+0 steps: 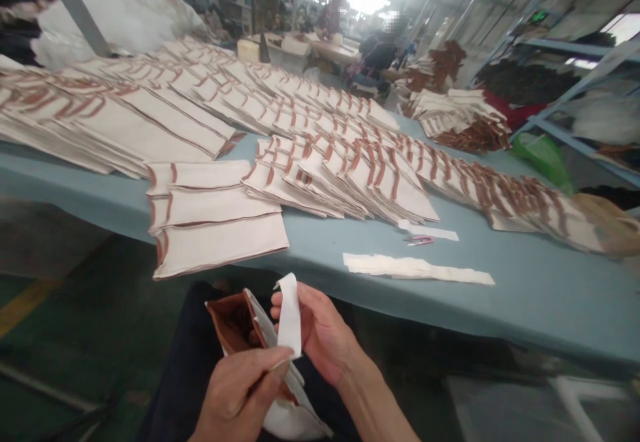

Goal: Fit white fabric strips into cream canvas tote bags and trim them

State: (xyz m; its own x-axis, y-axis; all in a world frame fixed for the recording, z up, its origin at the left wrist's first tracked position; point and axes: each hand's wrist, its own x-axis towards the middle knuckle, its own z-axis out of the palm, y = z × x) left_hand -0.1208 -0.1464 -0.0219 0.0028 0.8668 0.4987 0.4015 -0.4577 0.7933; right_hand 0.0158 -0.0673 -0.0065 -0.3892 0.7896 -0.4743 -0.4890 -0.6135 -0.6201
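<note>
Over my lap, my left hand (245, 389) pinches the lower end of a white strip (290, 315). My right hand (325, 332) is curled around the upper part of that strip, with its fingertips behind it. Beneath and behind my hands lies a cream fabric pouch (295, 422) with a brown lining (233, 319); its mouth gapes toward the upper left. My left fingers are close against the pouch, but whether they also grip it is hidden.
A blue-covered table (315, 249) carries many overlapping cream pouches with brown edging (220, 242). Near its front edge lie a stack of white strips (417, 269), pink-handled thread snips (420, 240) and another strip (433, 231). Shelves (565, 122) stand right; people (377, 52) sit farther back.
</note>
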